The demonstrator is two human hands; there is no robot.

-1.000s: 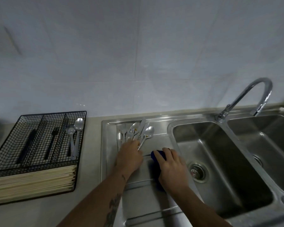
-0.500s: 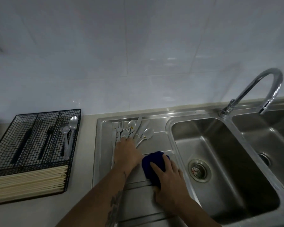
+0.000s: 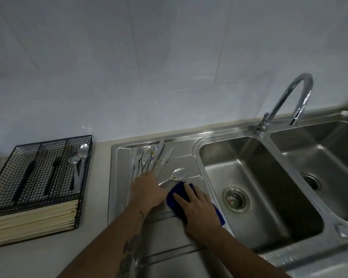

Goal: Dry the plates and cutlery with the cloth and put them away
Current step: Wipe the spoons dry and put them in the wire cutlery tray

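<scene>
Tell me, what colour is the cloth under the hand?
Dark blue. The soft cloth under the right hand shows best in the head view.

A wall of large pale tiles (image 3: 169, 67) fills the upper half of the view, its thin grout lines running slantwise under the wide lens. The light is dim and bluish, with a small bright glint low on the tiles at the left. Below the wall runs a light grey worktop (image 3: 100, 177) — smooth and matt. Set into it is a stainless steel sink unit (image 3: 197, 137) with a ribbed draining board on the left and two deep basins to its right. The nearer basin (image 3: 269, 197) has a round strainer drain; the farther basin (image 3: 329, 167) is partly cut off by the frame edge. A tall curved chrome tap (image 3: 285, 97) rises behind the divider between the basins.
</scene>
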